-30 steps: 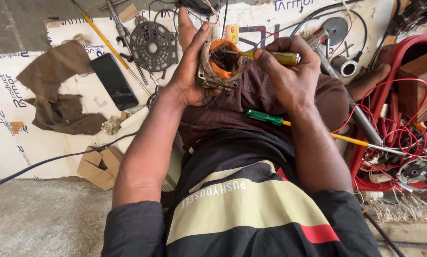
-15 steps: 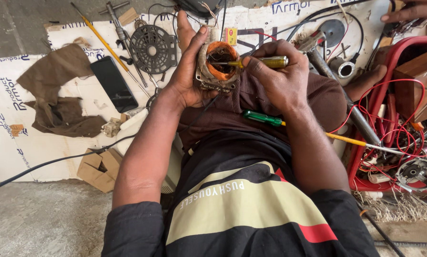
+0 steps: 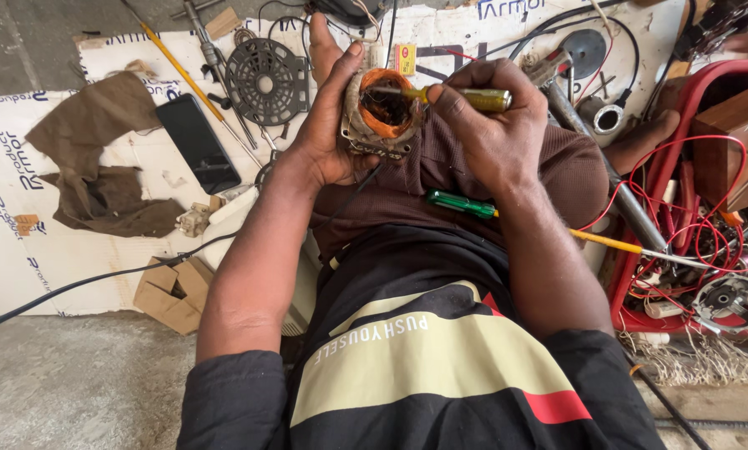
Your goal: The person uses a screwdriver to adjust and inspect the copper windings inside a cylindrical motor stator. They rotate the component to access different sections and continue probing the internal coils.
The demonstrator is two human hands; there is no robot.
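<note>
A: Where was the stator (image 3: 381, 112) relative to the left hand (image 3: 328, 125)?

B: Right in it. The left hand cupped the stator from the left side, thumb and fingers wrapped round its outer shell, with the open bore turned up toward the camera. It was held above the brown-clad knee (image 3: 557, 179), not resting on the floor.

A: And the right hand (image 3: 491, 133)?

B: Just to the right of the stator, touching it only through the tool. The right hand was closed round a screwdriver (image 3: 453, 97) with a yellowish handle, fingers curled tight on the grip.

A: Which way did the tool's long axis run?

B: Nearly level, right to left, from the right hand into the bore. The tip sat inside the orange-lined opening, among the dark windings; exactly what it touched I could not tell.

A: So which hand was nearer?

B: The left, since it held the stator outright. The right stood a handle's length off.

A: Anything else close by?

B: A green screwdriver (image 3: 461, 203) lay across the thigh, just below the right wrist, its shaft pointing right. A dark phone (image 3: 197, 142) and a round fan guard (image 3: 266, 82) lay on the white sheet (image 3: 24, 250), well left of the left hand.
</note>
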